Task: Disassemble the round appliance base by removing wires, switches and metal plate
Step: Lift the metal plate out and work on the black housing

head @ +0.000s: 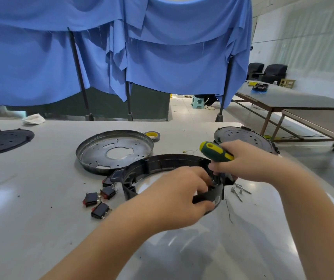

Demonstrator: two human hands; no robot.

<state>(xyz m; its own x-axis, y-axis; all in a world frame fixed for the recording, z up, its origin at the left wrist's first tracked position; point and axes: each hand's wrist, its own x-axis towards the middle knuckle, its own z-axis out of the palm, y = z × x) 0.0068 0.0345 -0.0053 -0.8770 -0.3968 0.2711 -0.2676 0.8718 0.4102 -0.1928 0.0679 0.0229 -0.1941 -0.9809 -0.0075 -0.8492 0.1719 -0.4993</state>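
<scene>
Round perforated metal plate (pixel 114 151) and four black rocker switches (pixel 99 199) already out. Left hand (pixel 174 199) grips black plastic ring base (pixel 162 164); right hand (pixel 245 160) grips green-yellow screwdriver (pixel 215 151) (fastener likely remains).

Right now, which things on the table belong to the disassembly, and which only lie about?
Job: black ring base, screwdriver, metal plate, rocker switches, screws.
Lying about: tape roll, crumpled cloth, black disc.

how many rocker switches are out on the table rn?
4, all left of the black ring base: one tight against its edge, one just below, one further left, one nearest the camera. The hands may hide more.
</scene>
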